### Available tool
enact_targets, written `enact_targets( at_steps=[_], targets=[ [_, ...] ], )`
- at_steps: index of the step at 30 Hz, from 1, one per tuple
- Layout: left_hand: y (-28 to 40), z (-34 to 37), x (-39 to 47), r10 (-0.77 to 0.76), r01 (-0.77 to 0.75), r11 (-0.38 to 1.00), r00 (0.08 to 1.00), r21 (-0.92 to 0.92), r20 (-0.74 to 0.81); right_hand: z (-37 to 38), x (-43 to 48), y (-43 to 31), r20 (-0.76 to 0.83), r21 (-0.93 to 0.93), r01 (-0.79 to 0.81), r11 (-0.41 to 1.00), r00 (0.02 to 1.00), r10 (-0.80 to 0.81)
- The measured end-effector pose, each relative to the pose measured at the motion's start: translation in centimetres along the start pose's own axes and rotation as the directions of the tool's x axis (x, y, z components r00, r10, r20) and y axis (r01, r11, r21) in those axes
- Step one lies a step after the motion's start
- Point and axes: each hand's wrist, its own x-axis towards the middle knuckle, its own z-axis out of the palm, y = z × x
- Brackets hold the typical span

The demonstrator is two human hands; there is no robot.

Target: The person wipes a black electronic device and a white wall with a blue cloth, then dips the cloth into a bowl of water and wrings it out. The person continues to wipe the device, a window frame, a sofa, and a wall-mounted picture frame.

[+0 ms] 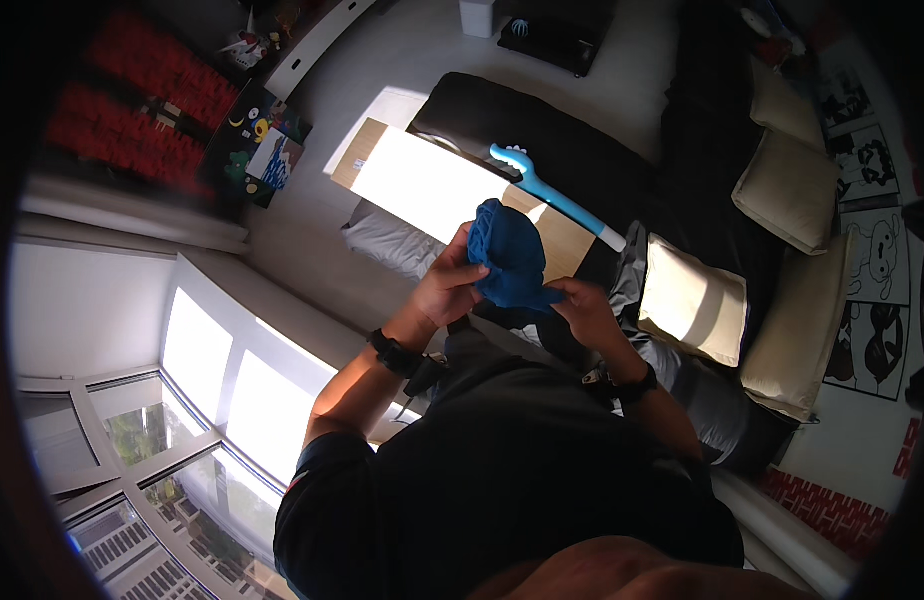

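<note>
A bunched piece of blue fabric [513, 255] is held up between my two hands, at the middle of the view. My left hand [448, 279] grips its left side, with the thumb lying across the folds. At the lower right, my right hand [584, 309] pinches a pulled-out end of the fabric between thumb and fingers. Just beyond the fabric is a narrow wooden tabletop [570, 244], brightly sunlit over much of its length. Along the table's far side lies a long light-blue object [555, 196] with a curved head and a white end.
A dark sofa [702, 187] runs along the right, bearing beige cushions [690, 300]. Behind the table stands a black-covered seat [537, 112]. Grey bedding-like fabric [394, 236] lies below the table's left part. Windows [199, 480] are at lower left, and a white bin [477, 18] is at the top.
</note>
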Motion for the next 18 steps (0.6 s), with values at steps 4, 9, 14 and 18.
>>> enact_targets(
  at_steps=[4, 9, 14, 18],
  targets=[
    [7.6, -4.2, 0.8, 0.084, -0.079, 0.993, 0.995, 0.088, -0.055, 2.6, 5.5, -2.5, -0.225, 0.159, 0.176, 0.971, 0.964, -0.138],
    [13.5, -8.2, 2.0, 0.280, -0.258, 0.947, 0.955, 0.189, -0.097, 3.2, 11.1, -3.9, -0.396, 0.189, 0.331, 0.924, 0.887, -0.237],
    [16.4, -10.5, 0.2, 0.411, -0.311, 0.871, 0.886, 0.379, -0.216, 4.4, 17.4, -3.7, -0.347, 0.278, 0.393, 0.877, 0.892, -0.290],
    [18.8, -12.2, -3.2, 0.519, -0.373, 0.824, 0.800, 0.427, -0.301, 7.3, 21.3, -5.1, -0.091, 0.156, 0.345, 0.926, 0.938, -0.334]
  ],
)
